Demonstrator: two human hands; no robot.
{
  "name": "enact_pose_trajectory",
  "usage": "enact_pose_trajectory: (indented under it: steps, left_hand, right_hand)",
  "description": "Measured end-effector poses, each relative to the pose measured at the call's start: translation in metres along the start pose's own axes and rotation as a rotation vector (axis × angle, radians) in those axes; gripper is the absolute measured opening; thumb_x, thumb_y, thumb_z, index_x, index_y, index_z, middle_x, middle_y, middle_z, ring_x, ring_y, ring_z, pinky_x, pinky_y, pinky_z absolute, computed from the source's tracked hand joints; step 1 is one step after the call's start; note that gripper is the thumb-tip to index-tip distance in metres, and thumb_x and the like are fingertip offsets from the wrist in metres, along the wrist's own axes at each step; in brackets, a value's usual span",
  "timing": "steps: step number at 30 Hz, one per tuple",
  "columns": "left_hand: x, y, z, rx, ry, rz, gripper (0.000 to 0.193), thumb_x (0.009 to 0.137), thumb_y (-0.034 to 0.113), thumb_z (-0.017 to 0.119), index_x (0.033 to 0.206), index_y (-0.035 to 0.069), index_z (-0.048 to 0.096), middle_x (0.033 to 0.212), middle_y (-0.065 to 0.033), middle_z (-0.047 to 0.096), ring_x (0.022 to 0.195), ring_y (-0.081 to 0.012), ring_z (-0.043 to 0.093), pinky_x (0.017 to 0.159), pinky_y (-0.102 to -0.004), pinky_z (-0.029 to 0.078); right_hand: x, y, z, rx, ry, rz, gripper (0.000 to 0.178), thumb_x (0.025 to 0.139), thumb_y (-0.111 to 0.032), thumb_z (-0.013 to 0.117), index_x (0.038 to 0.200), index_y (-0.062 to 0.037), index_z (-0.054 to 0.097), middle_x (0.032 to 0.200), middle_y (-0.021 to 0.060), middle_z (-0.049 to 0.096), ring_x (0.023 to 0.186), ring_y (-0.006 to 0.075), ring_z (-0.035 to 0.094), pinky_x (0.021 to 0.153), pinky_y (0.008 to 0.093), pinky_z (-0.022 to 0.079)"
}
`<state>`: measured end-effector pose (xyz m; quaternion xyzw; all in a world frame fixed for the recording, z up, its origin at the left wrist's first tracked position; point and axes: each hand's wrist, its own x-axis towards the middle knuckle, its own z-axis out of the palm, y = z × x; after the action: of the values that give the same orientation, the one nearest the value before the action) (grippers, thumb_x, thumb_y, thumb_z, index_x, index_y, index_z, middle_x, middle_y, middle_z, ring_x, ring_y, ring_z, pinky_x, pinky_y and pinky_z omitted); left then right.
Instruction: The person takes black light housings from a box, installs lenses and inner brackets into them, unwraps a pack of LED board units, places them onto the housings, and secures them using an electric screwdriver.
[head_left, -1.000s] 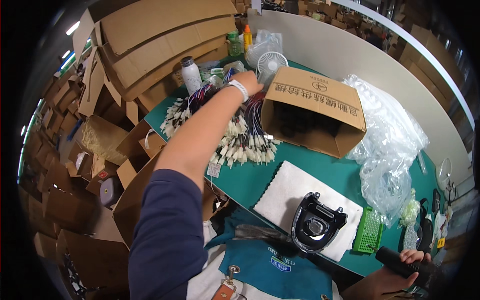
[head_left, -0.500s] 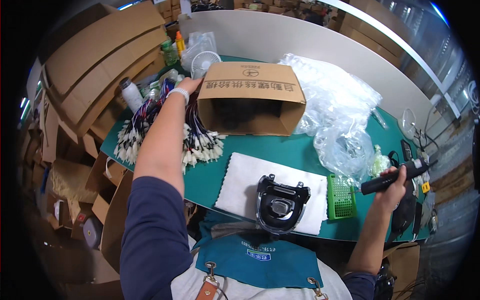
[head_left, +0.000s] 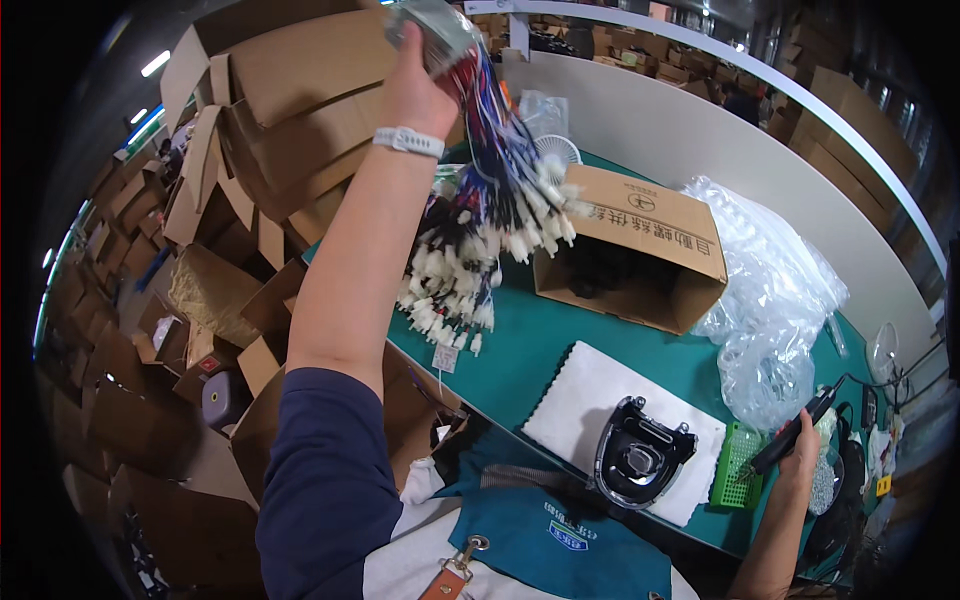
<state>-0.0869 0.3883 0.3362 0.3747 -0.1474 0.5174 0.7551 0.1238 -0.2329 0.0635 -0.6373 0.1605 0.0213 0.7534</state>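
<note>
Wire bundle (head_left: 492,140), just one, hangs gripped in the fingers of the left hand (head_left: 418,98), left of one cardboard box (head_left: 650,225) on the counter (head_left: 525,335), while the right hand (head_left: 800,462) has its fingers around one black screwdriver (head_left: 780,447) right of that box.

The left arm (head_left: 350,260) stretches up, nearly straight, over the left end of the desk's (head_left: 510,350) near edge — the left grip (head_left: 420,95) high and curled. The right forearm (head_left: 775,530) slants up past that edge's right end — the right grip (head_left: 800,445) lower, clenched.

The wire bundle (head_left: 505,155) partly hides the left hand (head_left: 420,98) (mostly fingers).
</note>
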Motion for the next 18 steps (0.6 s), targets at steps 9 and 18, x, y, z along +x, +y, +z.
enact_pose_trajectory:
  steps: [9, 18]
  left_hand:
    - [-0.095, 0.117, -0.008, -0.554, -0.333, -0.262, 0.059, 0.077, 0.037, 0.069, 0.120, -0.001, 0.053, 0.122, -0.0096, 0.050, 0.116, -0.0240, 0.052, 0.091, -0.0393, 0.050]
    - [-0.213, 0.062, 0.013, -0.489, -0.578, -0.636, 0.100, 0.075, 0.069, 0.058, 0.138, -0.003, 0.029, 0.121, -0.0263, 0.049, 0.113, -0.0390, 0.054, 0.083, -0.0513, 0.054]
  right_hand:
    - [-0.036, -0.001, 0.020, -0.410, -0.071, -0.079, 0.069, 0.083, -0.012, 0.063, 0.140, -0.0093, 0.024, 0.089, 0.0045, 0.054, 0.067, 0.0107, 0.054, 0.051, 0.0259, 0.042]
    - [-0.190, -0.048, 0.068, 0.001, -0.248, -0.809, 0.067, 0.083, -0.021, 0.059, 0.138, -0.0008, 0.027, 0.134, 0.0158, 0.037, 0.121, 0.0240, 0.040, 0.101, 0.0304, 0.029]
